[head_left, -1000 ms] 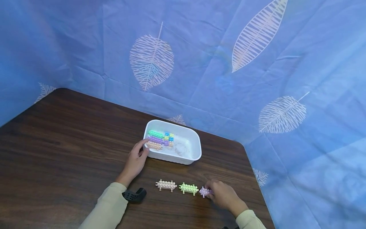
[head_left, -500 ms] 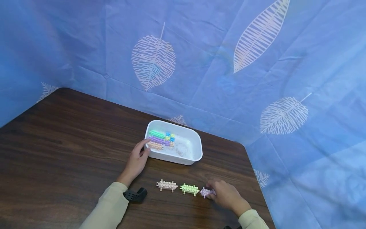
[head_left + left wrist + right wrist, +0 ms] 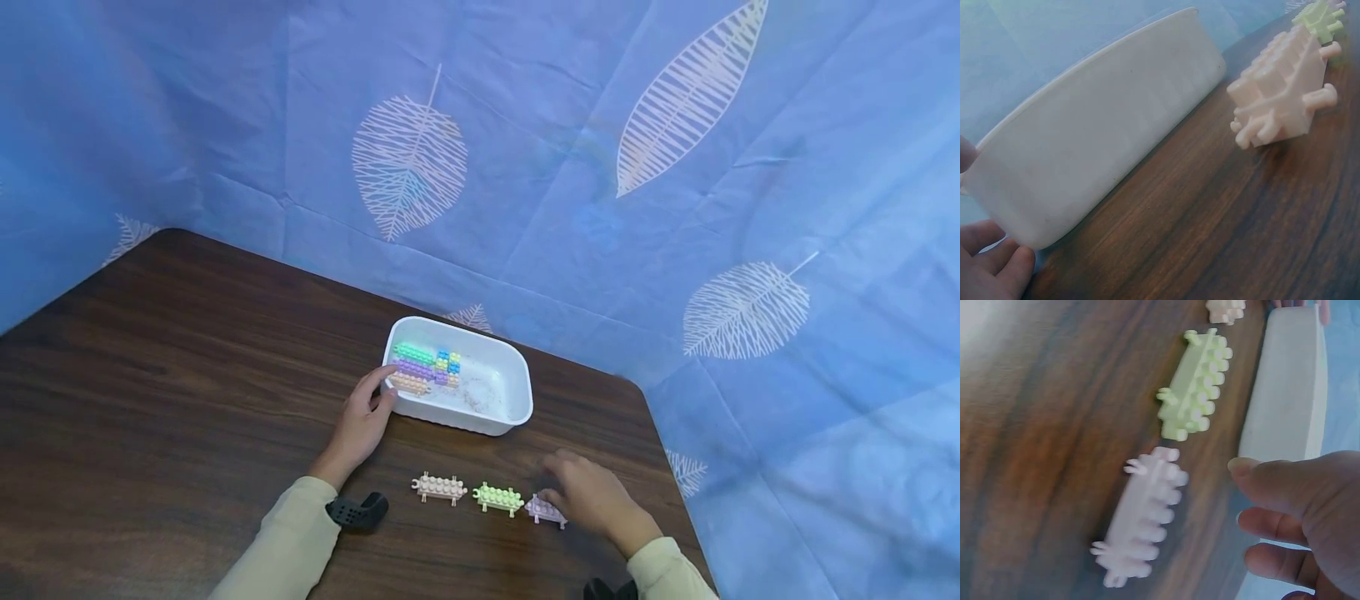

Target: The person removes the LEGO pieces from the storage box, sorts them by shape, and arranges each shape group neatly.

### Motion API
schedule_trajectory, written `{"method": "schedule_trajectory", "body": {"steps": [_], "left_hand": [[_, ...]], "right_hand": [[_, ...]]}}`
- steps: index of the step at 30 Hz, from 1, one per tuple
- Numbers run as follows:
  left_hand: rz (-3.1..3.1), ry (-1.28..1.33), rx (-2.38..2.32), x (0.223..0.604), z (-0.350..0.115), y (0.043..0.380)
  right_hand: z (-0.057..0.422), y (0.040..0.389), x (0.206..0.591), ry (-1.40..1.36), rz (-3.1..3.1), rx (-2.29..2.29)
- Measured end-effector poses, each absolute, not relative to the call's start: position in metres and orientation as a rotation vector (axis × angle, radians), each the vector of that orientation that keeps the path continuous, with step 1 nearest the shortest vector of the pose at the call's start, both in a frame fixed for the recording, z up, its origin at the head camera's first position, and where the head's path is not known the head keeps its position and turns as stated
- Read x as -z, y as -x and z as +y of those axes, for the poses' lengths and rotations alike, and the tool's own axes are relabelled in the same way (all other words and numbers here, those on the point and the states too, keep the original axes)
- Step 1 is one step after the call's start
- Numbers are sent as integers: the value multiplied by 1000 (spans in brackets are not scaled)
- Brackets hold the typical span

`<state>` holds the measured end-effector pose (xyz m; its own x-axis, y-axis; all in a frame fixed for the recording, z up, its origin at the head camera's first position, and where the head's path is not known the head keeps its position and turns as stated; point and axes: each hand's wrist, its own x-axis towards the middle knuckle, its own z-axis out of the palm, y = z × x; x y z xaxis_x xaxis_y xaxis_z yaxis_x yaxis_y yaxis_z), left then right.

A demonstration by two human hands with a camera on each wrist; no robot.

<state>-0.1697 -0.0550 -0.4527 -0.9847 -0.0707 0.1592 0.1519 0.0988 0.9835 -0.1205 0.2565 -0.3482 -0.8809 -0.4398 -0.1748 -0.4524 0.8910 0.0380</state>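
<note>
In the head view, my left hand (image 3: 360,423) grips the near-left corner of a white plastic tub (image 3: 457,417), fingers at the rim and thumb against the outer wall. My right hand (image 3: 594,497) hovers beside a pale purple studded building block (image 3: 547,511) with small side pegs; the right wrist view shows the fingers apart from it, holding nothing. That purple block (image 3: 1138,519) lies on the table at the right end of a row. To its left lie a light green block (image 3: 498,498) and a pale peach block (image 3: 439,487), all studs up.
Inside the tub's left half lie a mint green strip (image 3: 415,353), a purple strip (image 3: 415,368), an orange-peach strip (image 3: 410,383) and several small coloured blocks (image 3: 448,367). Dark wooden table (image 3: 210,350) surrounds the tub. A blue leaf-print cloth (image 3: 540,150) hangs behind.
My right hand has let go of the purple block and lifted slightly off it. The block now lies more tilted, its right end nearer me. The left hand stays on the tub.
</note>
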Motion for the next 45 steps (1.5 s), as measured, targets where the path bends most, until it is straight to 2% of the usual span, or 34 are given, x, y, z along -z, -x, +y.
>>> {"method": "schedule_trajectory", "body": {"steps": [22,45], "left_hand": [[-2126,87,2005,454,-58,170],[-2113,75,2002,458,-56,172]], "right_hand": [[207,157,321,1043,3065,-92],[155,204,339,778,3029,83]]}}
